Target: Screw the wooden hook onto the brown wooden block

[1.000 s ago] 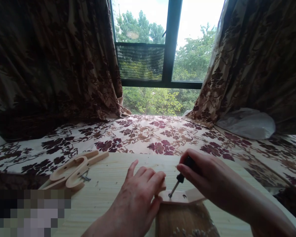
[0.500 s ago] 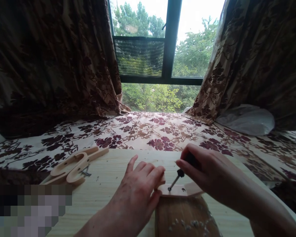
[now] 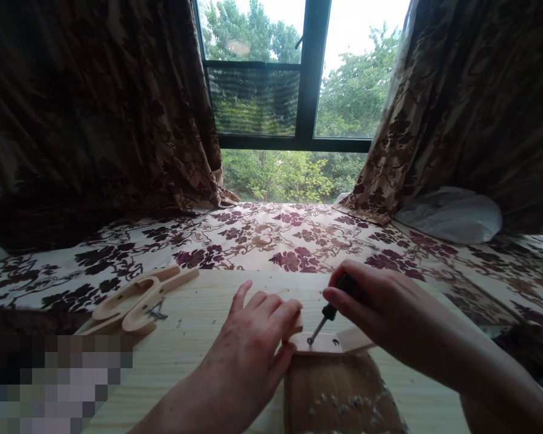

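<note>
My right hand point(image 3: 366, 301) is closed round the black handle of a screwdriver point(image 3: 329, 310). The screwdriver leans, its tip at a screw in the left hole of a pale wooden piece point(image 3: 323, 343); a second dark hole shows to the right. My left hand point(image 3: 265, 328) grips the left end of that piece, fingers curled over it and the little finger raised. Just in front of the piece lies a dark brown wooden block point(image 3: 335, 386) with small metal screws point(image 3: 355, 402) scattered on it.
A light wooden board point(image 3: 190, 325) lies under everything. Curved wooden pieces point(image 3: 140, 304) and a few screws point(image 3: 158, 310) lie at its left. Beyond are floral cloth point(image 3: 262, 235), a white plastic bag point(image 3: 452, 214), curtains and a window.
The screwdriver's handle shows more between the fingers of my right hand, which has turned slightly. My left hand stays on the wooden piece. The whole view has shifted a little.
</note>
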Demonstrator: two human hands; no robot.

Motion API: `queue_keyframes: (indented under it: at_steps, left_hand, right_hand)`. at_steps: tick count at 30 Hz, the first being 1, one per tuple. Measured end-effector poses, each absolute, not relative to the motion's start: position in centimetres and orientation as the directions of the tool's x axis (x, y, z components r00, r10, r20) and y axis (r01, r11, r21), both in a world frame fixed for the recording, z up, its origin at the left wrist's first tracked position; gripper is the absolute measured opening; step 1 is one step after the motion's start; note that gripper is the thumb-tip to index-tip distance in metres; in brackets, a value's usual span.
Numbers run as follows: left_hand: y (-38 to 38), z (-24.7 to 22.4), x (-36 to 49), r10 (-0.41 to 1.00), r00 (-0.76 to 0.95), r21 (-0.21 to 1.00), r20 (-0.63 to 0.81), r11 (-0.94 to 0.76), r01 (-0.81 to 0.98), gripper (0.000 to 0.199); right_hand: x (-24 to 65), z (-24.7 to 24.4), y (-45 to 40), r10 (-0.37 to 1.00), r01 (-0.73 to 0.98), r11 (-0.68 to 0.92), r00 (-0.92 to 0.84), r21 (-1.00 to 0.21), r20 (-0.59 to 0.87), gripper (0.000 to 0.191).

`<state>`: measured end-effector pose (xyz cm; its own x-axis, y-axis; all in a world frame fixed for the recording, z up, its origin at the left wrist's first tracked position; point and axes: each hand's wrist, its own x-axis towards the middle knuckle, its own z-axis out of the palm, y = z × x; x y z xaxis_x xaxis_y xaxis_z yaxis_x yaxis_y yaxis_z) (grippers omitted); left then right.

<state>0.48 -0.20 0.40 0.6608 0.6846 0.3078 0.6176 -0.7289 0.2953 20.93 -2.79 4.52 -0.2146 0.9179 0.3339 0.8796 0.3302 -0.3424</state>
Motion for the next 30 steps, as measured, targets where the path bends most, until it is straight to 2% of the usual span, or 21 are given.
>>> queue_keyframes:
  at_steps: [2, 5, 13, 17, 20, 27, 30]
  left_hand:
    - [-0.2, 0.3, 0.5, 0.681, 0.659, 0.301, 0.318, -0.732, 0.611, 0.026]
    - [-0.2, 0.2, 0.4, 0.672, 0.666, 0.299, 0.325, -0.741, 0.602, 0.026]
    - [-0.3, 0.4, 0.4, 0.675, 0.661, 0.282, 0.328, -0.738, 0.613, 0.025]
    - [-0.3, 0.3, 0.3, 0.675, 0.666, 0.288, 0.317, -0.738, 0.611, 0.028]
    - [-0.2, 0.3, 0.4, 0.673, 0.674, 0.29, 0.305, -0.739, 0.608, 0.028]
    - [-0.2, 0.5, 0.6, 0.666, 0.665, 0.265, 0.338, -0.746, 0.612, 0.025]
    - [-0.2, 0.5, 0.5, 0.666, 0.667, 0.273, 0.334, -0.746, 0.607, 0.025]
  right_hand:
    - [20.7, 4.7, -3.3, 0.892, 0.846, 0.397, -0.264, -0.355, 0.368, 0.007]
    - [20.3, 4.9, -4.0, 0.863, 0.78, 0.486, -0.355, -0.395, 0.36, 0.006]
    - [20.5, 4.6, -2.8, 0.914, 0.854, 0.35, -0.221, -0.386, 0.34, 0.017]
    - [19.9, 5.1, -4.1, 0.874, 0.765, 0.472, -0.341, -0.437, 0.346, 0.008]
    - [19.7, 5.2, -4.7, 0.855, 0.694, 0.519, -0.426, -0.499, 0.297, 0.012]
    - [20.4, 4.7, -3.1, 0.917, 0.828, 0.367, -0.245, -0.423, 0.315, 0.019]
    - [20.4, 4.9, -3.5, 0.896, 0.825, 0.403, -0.267, -0.396, 0.354, 0.011]
